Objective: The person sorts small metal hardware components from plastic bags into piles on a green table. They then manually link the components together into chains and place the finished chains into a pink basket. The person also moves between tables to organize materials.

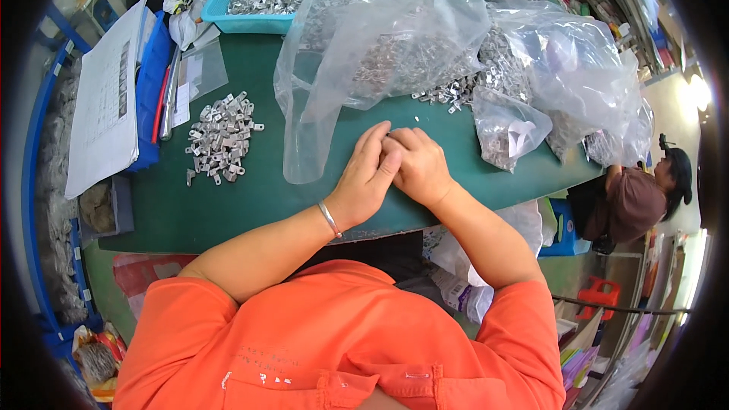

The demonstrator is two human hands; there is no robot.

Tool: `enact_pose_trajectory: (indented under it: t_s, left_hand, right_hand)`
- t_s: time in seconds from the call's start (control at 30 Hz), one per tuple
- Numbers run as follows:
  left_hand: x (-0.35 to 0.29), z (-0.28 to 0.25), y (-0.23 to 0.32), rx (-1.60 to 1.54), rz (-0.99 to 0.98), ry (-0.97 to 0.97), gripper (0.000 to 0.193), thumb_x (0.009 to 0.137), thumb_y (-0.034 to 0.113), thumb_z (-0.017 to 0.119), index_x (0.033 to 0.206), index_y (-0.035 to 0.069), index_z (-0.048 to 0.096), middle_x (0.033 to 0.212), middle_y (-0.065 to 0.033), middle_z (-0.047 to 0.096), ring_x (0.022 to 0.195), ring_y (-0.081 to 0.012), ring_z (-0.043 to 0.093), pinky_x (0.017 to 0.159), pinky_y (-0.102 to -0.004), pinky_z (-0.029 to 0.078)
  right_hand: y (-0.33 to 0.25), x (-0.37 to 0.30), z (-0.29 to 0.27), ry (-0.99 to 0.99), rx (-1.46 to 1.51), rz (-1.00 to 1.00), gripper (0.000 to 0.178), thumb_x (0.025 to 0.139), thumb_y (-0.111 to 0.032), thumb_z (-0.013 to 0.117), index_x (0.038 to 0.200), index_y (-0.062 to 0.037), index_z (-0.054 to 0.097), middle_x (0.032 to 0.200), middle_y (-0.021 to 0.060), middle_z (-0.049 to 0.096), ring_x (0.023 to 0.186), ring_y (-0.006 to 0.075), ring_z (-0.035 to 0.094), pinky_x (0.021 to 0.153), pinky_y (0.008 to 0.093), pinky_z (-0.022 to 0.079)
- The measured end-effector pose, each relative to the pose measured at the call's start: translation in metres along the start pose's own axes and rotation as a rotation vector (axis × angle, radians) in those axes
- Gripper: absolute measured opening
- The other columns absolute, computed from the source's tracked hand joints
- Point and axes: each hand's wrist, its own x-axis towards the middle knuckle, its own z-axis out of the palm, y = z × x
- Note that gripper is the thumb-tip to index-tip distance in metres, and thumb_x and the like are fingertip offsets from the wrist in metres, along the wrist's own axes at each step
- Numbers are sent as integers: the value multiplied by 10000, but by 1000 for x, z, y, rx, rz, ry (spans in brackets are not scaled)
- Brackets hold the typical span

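My left hand (364, 180) and my right hand (422, 170) meet over the near edge of the green table (258, 216). The fingers of my left hand press against those of my right, its thumb laid along them. My right hand is curled closed, knuckles up. Whatever sits between the fingers, if anything, is hidden. To the left lies a loose pile of small bent metal brackets (222, 137). Beyond my hands, a large clear plastic bag (319, 95) covers a heap of small metal parts (448, 91), some spilling onto the table.
A turquoise tray (254, 25) at the back holds more metal pieces. At left stand a blue file tray (149, 99) with papers (106, 99), and a red pen (160, 106). Small filled bags (505, 133) lie at right. Another person (634, 197) sits beyond the table's right end.
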Motion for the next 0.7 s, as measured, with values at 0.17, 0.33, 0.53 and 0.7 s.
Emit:
enact_pose_trajectory:
  t_s: [0.17, 0.33, 0.53, 0.7]
  left_hand:
    - [2, -1, -10, 32, 29, 24, 566, 926, 330, 416, 1298, -73, 275, 1316, -239, 335, 1231, -334, 336, 1015, -359, 277]
    - [0, 1, 5, 433, 186, -193, 798, 739, 274, 665, 1329, -43, 230, 1354, -243, 279, 1274, -376, 260, 1045, -412, 238]
    - [18, 16, 12, 790, 210, -291, 848, 667, 359, 727, 1331, 50, 299, 1372, -249, 229, 1265, -413, 238, 1030, -469, 230]
    - [48, 42, 3, 876, 450, -384, 474, 687, 354, 694, 1100, 167, 555, 1198, -158, 429, 1107, -349, 403, 896, -452, 333]
  right_hand:
    - [22, 5, -3, 369, 411, 540, 43, 780, -52, 604, 817, -32, 595, 622, 15, 524, 517, 131, 504, 474, 262, 416]
    - [29, -26, -53, 686, 1063, 910, 70, 842, -77, 555, 907, -53, 555, 616, 17, 482, 475, 91, 420, 422, 232, 352]
    - [49, -110, -133, 1165, 900, 927, 129, 861, -147, 514, 959, -64, 499, 662, 30, 443, 517, 114, 411, 424, 254, 335]
    - [99, -255, -108, 988, 412, 1302, 206, 868, -213, 512, 904, -13, 542, 746, 70, 550, 587, 137, 496, 507, 267, 399]
